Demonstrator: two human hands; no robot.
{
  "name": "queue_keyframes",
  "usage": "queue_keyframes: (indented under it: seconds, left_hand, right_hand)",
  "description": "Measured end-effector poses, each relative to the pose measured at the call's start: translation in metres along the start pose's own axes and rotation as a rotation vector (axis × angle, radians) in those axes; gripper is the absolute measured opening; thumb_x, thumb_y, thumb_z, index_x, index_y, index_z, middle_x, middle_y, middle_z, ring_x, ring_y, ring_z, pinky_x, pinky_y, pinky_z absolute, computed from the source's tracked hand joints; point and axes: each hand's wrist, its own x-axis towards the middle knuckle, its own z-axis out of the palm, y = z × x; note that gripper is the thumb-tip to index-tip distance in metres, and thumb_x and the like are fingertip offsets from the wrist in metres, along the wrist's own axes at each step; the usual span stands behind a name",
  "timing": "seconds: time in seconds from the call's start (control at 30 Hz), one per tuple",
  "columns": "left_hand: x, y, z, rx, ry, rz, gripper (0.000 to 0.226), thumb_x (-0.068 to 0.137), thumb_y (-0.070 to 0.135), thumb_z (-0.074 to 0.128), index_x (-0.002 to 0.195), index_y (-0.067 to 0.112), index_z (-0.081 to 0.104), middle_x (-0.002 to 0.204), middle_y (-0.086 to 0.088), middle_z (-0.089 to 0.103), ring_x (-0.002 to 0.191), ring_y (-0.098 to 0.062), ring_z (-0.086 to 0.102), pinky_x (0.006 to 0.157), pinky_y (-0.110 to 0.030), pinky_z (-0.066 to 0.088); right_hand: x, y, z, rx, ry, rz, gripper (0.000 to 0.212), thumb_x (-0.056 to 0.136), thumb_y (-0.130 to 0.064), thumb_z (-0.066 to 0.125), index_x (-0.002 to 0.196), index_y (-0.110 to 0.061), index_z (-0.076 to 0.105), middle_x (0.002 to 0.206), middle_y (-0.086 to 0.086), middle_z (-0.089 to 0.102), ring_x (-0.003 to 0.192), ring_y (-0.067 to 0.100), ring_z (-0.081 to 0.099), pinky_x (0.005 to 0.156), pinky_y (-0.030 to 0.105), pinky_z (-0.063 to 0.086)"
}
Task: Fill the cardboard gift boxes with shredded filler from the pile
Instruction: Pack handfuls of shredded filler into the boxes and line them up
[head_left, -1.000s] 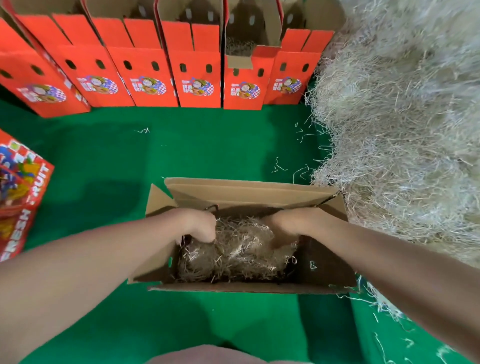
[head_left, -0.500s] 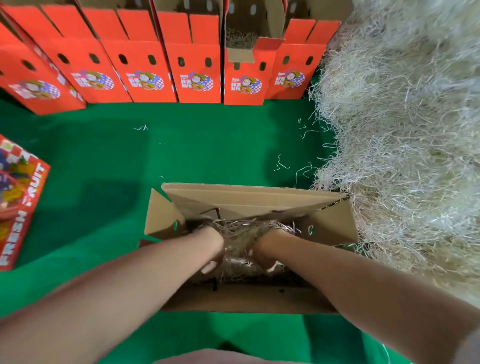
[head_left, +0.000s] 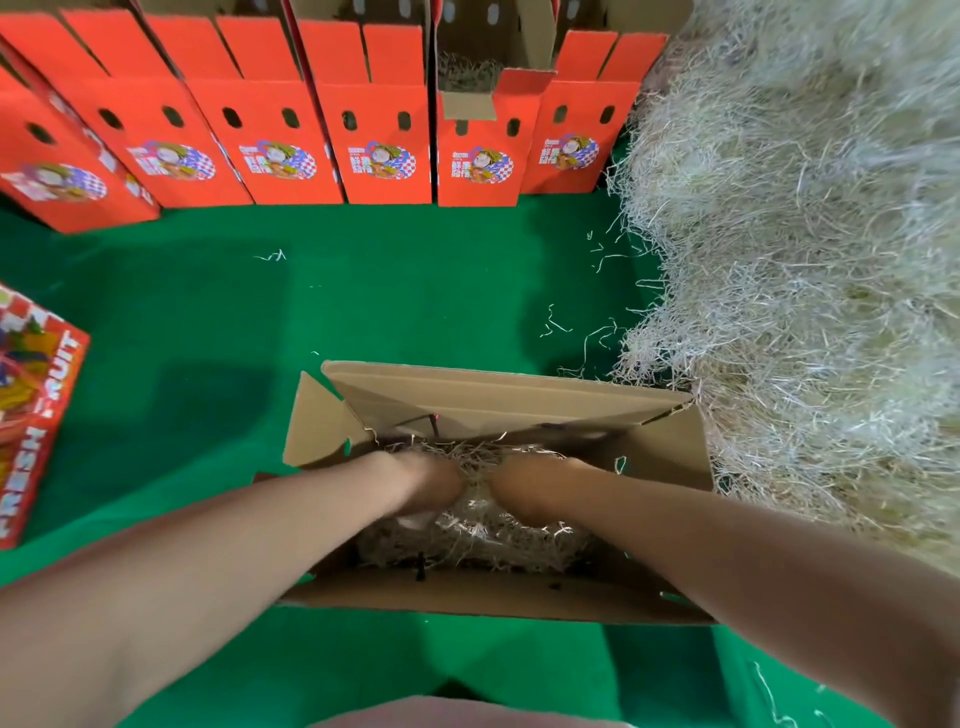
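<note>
Both hands are drawing together since the earlier frame. Left hand (head_left: 434, 486) and right hand (head_left: 522, 491) are sinking into filler (head_left: 483, 538) inside the box (head_left: 493, 395); whether they are gripping or pressing cannot be told. Filler is looking light and springy, best taken in loose bunches from the pile (head_left: 805, 286).

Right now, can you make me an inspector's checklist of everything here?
Surface: green cloth.
Job's things: open cardboard box partly filled with filler; big pile against its right side.
Clutter: loose strands scattered on the cloth.
Hands: left hand and right hand pushed into the filler; fingers hidden.
Cables: nothing seen.
Surroundings: row of red boxes at the back, one holding filler; printed box at the left edge.
</note>
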Motion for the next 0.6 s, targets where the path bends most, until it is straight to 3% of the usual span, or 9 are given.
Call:
queue_keyframes:
  seconds: [0.07,0.13,0.23,0.3,0.37,0.43,0.47,0.53,0.6]
  left_hand:
    - [0.004,-0.004,0.014,0.06,-0.163,0.002,0.049,0.095,0.013,0.048,0.142,0.014,0.036,0.149,-0.012,0.029,0.132,-0.033,0.036,0.104,-0.044,0.038]
    - [-0.001,-0.01,0.022,0.176,-0.331,-0.01,0.054,0.094,0.009,0.046,0.144,0.004,0.028,0.154,-0.017,0.015,0.137,-0.035,0.025,0.108,-0.047,0.03]
    - [-0.004,-0.015,0.027,0.271,-0.334,0.05,0.052,0.095,0.005,0.042,0.144,0.005,0.028,0.152,-0.018,0.021,0.135,-0.036,0.029,0.104,-0.047,0.033]
    - [-0.005,-0.013,0.022,0.212,-0.155,0.117,0.043,0.094,0.008,0.045,0.136,0.015,0.045,0.142,-0.012,0.042,0.126,-0.032,0.044,0.096,-0.038,0.043]
    - [-0.008,-0.012,0.014,0.098,0.156,0.097,0.035,0.089,0.005,0.049,0.12,0.018,0.06,0.124,-0.009,0.058,0.114,-0.029,0.054,0.093,-0.037,0.047]
    - [-0.005,-0.011,0.012,0.055,0.35,0.056,0.032,0.087,-0.001,0.045,0.11,0.012,0.062,0.114,-0.013,0.06,0.108,-0.029,0.056,0.092,-0.038,0.047]
    - [-0.004,-0.013,0.012,0.065,0.309,0.034,0.034,0.087,-0.003,0.042,0.114,0.01,0.06,0.116,-0.015,0.058,0.109,-0.029,0.055,0.093,-0.038,0.045]
    - [0.0,-0.015,0.02,0.218,-0.01,-0.015,0.035,0.094,0.003,0.04,0.127,0.005,0.051,0.129,-0.017,0.051,0.119,-0.03,0.05,0.098,-0.04,0.041]
    - [0.007,-0.02,0.03,0.441,-0.255,-0.062,0.042,0.096,0.015,0.044,0.137,0.007,0.041,0.145,-0.016,0.035,0.135,-0.031,0.029,0.107,-0.056,0.022]
  right_hand:
    - [0.006,0.007,0.013,-0.078,-0.183,0.003,0.044,0.088,-0.005,0.052,0.131,-0.009,0.049,0.135,0.01,0.048,0.119,0.026,0.049,0.093,0.038,0.046]
    - [0.006,0.024,0.023,-0.035,-0.26,0.06,0.063,0.087,-0.007,0.055,0.144,-0.021,0.032,0.148,0.007,0.033,0.129,0.027,0.039,0.099,0.043,0.043]
    - [0.0,0.04,0.027,0.082,-0.156,0.061,0.062,0.088,-0.008,0.056,0.142,-0.027,0.033,0.142,0.004,0.043,0.122,0.025,0.047,0.09,0.034,0.045]
    - [-0.002,0.036,0.026,0.118,0.085,0.056,0.049,0.089,-0.003,0.051,0.133,-0.024,0.046,0.125,0.006,0.057,0.104,0.023,0.058,0.073,0.028,0.044]
    - [-0.001,0.023,0.023,0.093,0.296,0.036,0.034,0.087,-0.003,0.05,0.119,-0.016,0.054,0.107,0.01,0.062,0.085,0.023,0.057,0.065,0.029,0.042]
    - [0.002,0.014,0.025,0.047,0.338,0.008,0.024,0.084,-0.001,0.052,0.106,-0.008,0.057,0.101,0.014,0.061,0.079,0.024,0.054,0.062,0.031,0.041]
    - [0.004,0.012,0.026,0.027,0.304,0.015,0.023,0.084,0.0,0.052,0.105,-0.005,0.058,0.105,0.016,0.06,0.083,0.026,0.056,0.064,0.033,0.043]
    - [0.005,0.014,0.038,-0.006,0.127,0.051,0.035,0.089,-0.006,0.049,0.123,0.001,0.05,0.129,0.022,0.048,0.112,0.035,0.051,0.086,0.041,0.046]
    - [0.004,0.016,0.053,-0.08,-0.092,0.079,0.054,0.096,-0.019,0.038,0.144,-0.001,0.022,0.15,0.023,0.016,0.138,0.041,0.016,0.11,0.055,0.019]
